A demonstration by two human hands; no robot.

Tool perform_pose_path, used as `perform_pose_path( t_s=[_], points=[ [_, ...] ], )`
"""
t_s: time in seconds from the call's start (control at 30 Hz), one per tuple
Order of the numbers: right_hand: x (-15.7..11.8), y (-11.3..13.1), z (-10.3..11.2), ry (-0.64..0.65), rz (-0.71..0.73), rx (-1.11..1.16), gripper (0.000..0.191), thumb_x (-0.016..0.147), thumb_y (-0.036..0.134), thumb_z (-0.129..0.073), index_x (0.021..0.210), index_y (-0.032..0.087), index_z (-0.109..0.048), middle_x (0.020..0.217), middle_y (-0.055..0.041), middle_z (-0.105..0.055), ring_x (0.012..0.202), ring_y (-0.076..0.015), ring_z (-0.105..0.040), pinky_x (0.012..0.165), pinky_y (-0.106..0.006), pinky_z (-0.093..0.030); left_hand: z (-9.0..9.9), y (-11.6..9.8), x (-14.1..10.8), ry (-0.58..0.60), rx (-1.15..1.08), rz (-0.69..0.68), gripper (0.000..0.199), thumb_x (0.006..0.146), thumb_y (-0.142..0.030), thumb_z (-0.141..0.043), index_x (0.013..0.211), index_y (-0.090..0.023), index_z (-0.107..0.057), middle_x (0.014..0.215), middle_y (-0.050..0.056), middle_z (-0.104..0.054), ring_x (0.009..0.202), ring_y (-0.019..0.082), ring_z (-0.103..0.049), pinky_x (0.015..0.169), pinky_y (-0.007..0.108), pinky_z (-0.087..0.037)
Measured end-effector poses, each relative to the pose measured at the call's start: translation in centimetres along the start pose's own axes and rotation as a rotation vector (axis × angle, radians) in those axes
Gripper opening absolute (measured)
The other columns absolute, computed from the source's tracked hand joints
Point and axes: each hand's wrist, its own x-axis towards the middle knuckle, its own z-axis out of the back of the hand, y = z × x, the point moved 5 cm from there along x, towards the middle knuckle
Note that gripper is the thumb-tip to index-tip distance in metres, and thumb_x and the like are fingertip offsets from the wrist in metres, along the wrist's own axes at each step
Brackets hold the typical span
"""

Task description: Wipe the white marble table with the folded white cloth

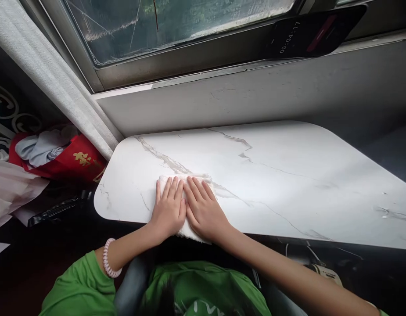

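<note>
A white cloth (198, 235) lies on the white marble-patterned tabletop (288, 175), near its front edge and left of the middle, with its lower part reaching over the edge. My left hand (169, 208) rests flat on the cloth's left part, fingers stretched forward. Flat on the right part of the cloth is my right hand (206, 208), its fingers slightly apart. The two hands touch near the thumbs. Both palms cover much of the cloth.
Behind the tabletop are a wall and a window (176, 26). A phone (317, 33) showing a timer overlaps the window frame. To the left are a pale curtain (54, 66) and a red bag (80, 160) holding light cloth. A cream-coloured object (326, 273) sits below the front edge.
</note>
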Motion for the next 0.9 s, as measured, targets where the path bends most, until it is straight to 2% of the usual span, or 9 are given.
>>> perform_pose_path(
  t_s=[0.17, 0.27, 0.37, 0.63, 0.73, 0.9],
  points=[
    [-0.3, -0.7, 0.0, 0.028, 0.008, 0.006, 0.058, 0.09, 0.026, -0.031, 0.141, 0.001, -0.039, 0.149, -0.0203, -0.033, 0.141, -0.0308, -0.023, 0.112, -0.054, -0.025, -0.3, -0.4, 0.5, 0.013, -0.032, -0.016, 0.053, 0.095, -0.026, -0.023, 0.147, -0.014, -0.026, 0.154, 0.01, -0.024, 0.144, 0.023, -0.01, 0.118, 0.053, -0.008],
    [1.0, -2.1, -0.2, 0.051, 0.027, -0.005, 0.058, 0.089, 0.027, -0.031, 0.14, -0.001, -0.04, 0.148, -0.0208, -0.034, 0.14, -0.0311, -0.024, 0.113, -0.052, -0.023, -0.8, -0.2, 2.3, 0.036, -0.046, 0.006, 0.054, 0.095, -0.025, -0.023, 0.147, -0.012, -0.027, 0.154, 0.011, -0.024, 0.144, 0.023, -0.011, 0.118, 0.051, -0.006],
    [3.5, -5.1, -0.7, 0.07, -0.001, -0.015, 0.057, 0.091, 0.027, -0.03, 0.14, 0.0, -0.039, 0.148, -0.0203, -0.036, 0.14, -0.0303, -0.026, 0.113, -0.05, -0.021, -1.4, 0.2, 6.1, 0.046, -0.06, 0.029, 0.053, 0.095, -0.025, -0.022, 0.145, -0.01, -0.03, 0.153, 0.011, -0.026, 0.144, 0.023, -0.015, 0.118, 0.05, -0.006],
    [12.5, -15.3, -2.7, 0.081, -0.196, -0.035, 0.056, 0.091, 0.025, -0.026, 0.139, 0.0, -0.038, 0.148, -0.0197, -0.036, 0.138, -0.0294, -0.029, 0.111, -0.047, -0.021, -3.3, 2.0, 20.7, -0.017, -0.085, 0.014, 0.049, 0.094, -0.022, -0.026, 0.141, -0.013, -0.038, 0.151, 0.008, -0.033, 0.141, 0.02, -0.024, 0.118, 0.045, -0.01],
    [14.8, -17.4, -3.1, 0.049, -0.225, -0.056, 0.054, 0.09, 0.023, -0.027, 0.138, 0.001, -0.038, 0.147, -0.0192, -0.038, 0.136, -0.0284, -0.031, 0.111, -0.046, -0.021, -3.4, 2.7, 23.9, -0.065, -0.092, 0.01, 0.047, 0.093, -0.02, -0.027, 0.138, -0.014, -0.042, 0.149, 0.008, -0.037, 0.139, 0.02, -0.028, 0.117, 0.044, -0.013],
    [17.1, -19.3, -3.8, 0.012, -0.194, -0.071, 0.051, 0.087, 0.021, -0.03, 0.133, 0.003, -0.045, 0.142, -0.0184, -0.045, 0.132, -0.0275, -0.036, 0.108, -0.044, -0.023, -3.5, 3.5, 26.4, -0.101, -0.091, 0.007, 0.045, 0.093, -0.02, -0.028, 0.134, -0.017, -0.046, 0.145, 0.007, -0.043, 0.137, 0.02, -0.032, 0.117, 0.045, -0.016]
  ],
)
